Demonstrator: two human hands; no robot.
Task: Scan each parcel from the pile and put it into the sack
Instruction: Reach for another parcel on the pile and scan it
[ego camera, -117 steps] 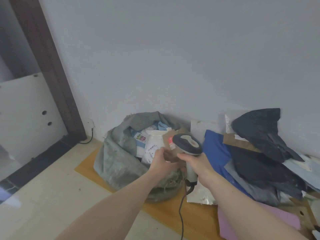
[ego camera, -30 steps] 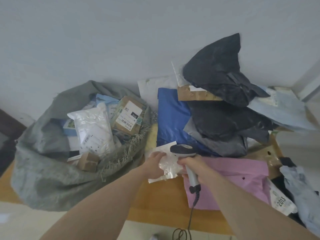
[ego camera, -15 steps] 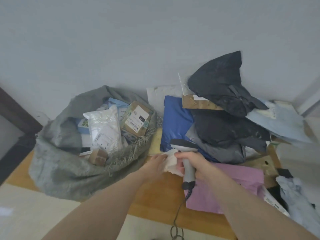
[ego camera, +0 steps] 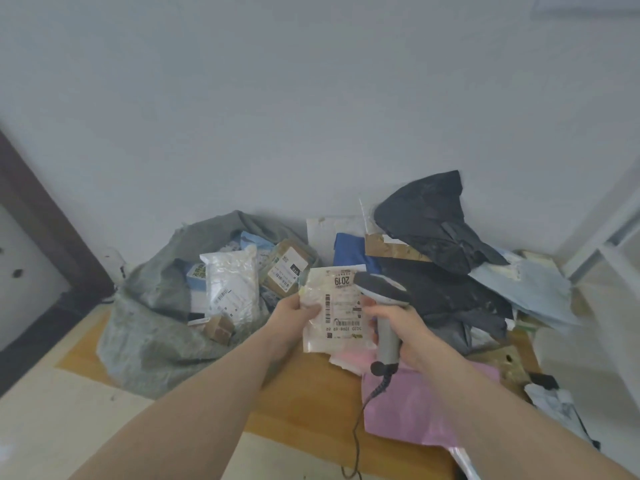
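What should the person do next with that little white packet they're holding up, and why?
Probably tip the scanner head toward the barcode label. The left hand holds the white packet label side up, the right hand grips the scanner beside it, and the packet has not yet gone into the sack.

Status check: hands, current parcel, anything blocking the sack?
Left hand pinches white parcel, label facing camera. Right hand grips scanner beside it. Parcel not yet in sack; sack mouth open, heaped with parcels.
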